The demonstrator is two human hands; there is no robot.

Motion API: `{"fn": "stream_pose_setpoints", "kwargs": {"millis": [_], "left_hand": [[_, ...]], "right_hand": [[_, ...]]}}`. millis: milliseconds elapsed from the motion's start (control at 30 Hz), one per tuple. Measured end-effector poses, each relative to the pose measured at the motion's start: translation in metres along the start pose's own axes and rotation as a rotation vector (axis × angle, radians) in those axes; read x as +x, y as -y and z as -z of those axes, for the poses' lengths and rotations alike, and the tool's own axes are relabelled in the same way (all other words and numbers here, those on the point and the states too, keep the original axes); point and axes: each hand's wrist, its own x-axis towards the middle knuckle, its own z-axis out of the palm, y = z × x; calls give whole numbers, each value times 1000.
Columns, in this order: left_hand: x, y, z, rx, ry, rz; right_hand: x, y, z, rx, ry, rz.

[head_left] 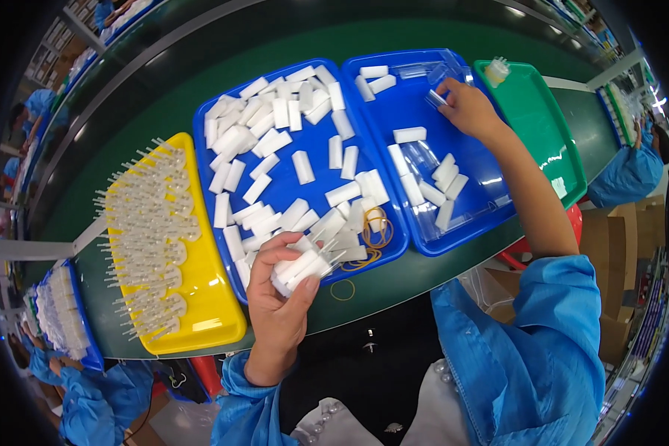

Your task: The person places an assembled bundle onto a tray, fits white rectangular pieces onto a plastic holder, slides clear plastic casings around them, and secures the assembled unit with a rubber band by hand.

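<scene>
Left hand (276, 316) holds white blocks (302, 270), right hand (470, 111) a piece (435, 97) (clear, perhaps).

It's plain white oblong blocks (303, 167); two solid blue rectangular plastic trays (388, 113); one yellow plastic tray (214, 301), one green plastic tray (539, 134); blue cloth sleeves (524, 349)!

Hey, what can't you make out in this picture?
Head view:
Full shape of the small pale shiny piece: the right hand covers part.
Underside of the bundled white rectangular blocks: the left hand hides it.
Floor of the left blue plastic tray: mostly under loose white blocks.
What the person in blue, far right, handles: too small.
</scene>
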Motion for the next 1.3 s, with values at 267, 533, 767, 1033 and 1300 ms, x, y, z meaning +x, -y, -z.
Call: {"fn": "stream_pose_setpoints", "kwargs": {"millis": [267,533,767,1033,1300], "left_hand": [[0,4,4,140,-13,-39],[-1,1,2,212,42,-76],[-3,2,2,243,59,-99],[0,5,2,315,45,-108],[2,1,0,388,18,-189]], "right_hand": [[-94,71,17,929,31,354],[-142,120,-1,1136,198,454],[-141,126,-8,1083,270,504],[-148,133,-12,1403,534,281],[-152,137,-7,1475,609,235]]}}
